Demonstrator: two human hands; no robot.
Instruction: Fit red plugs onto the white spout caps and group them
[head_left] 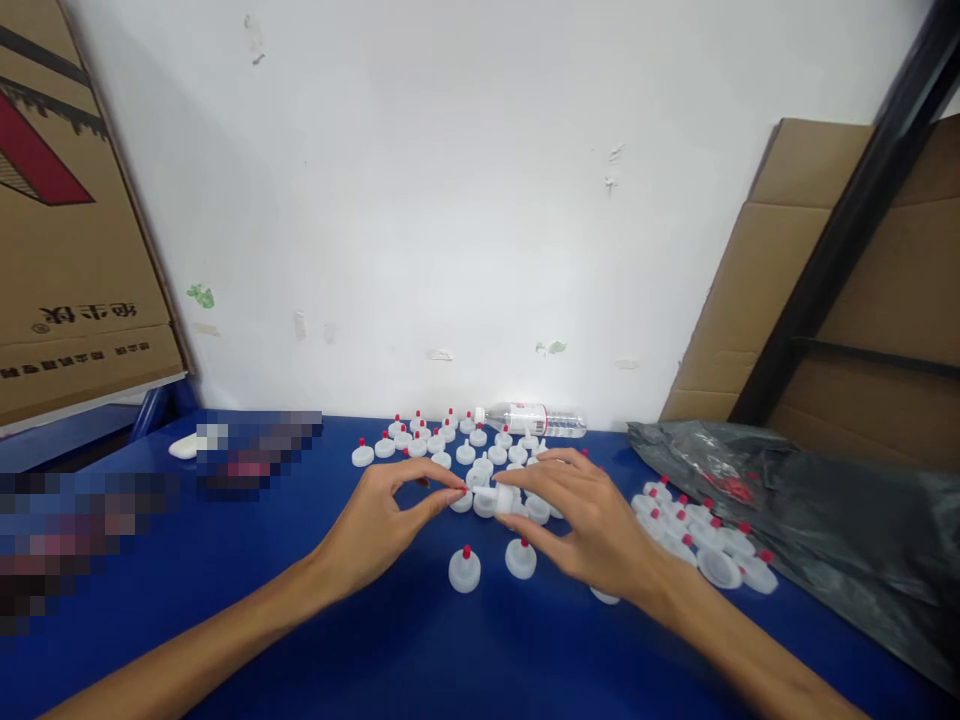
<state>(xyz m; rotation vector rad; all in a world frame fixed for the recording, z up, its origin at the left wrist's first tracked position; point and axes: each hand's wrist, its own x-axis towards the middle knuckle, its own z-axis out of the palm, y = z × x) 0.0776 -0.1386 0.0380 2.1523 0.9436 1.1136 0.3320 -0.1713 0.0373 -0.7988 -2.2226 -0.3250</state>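
Observation:
My left hand [382, 525] pinches a small red tip at thumb and forefinger, right against a white cap [504, 497] that my right hand [592, 525] holds on its side. Both hands meet over the blue table [262, 600]. Two white caps with red tips [465, 568] stand just in front of my hands. Several more such caps [442, 440] stand in rows behind them.
A heap of white caps with red tips [705, 540] lies to the right, beside a dark plastic bag [810, 510]. A clear water bottle [536, 420] lies by the white wall. Cardboard boxes [67, 230] stand at left and cardboard with a black post [855, 240] at right.

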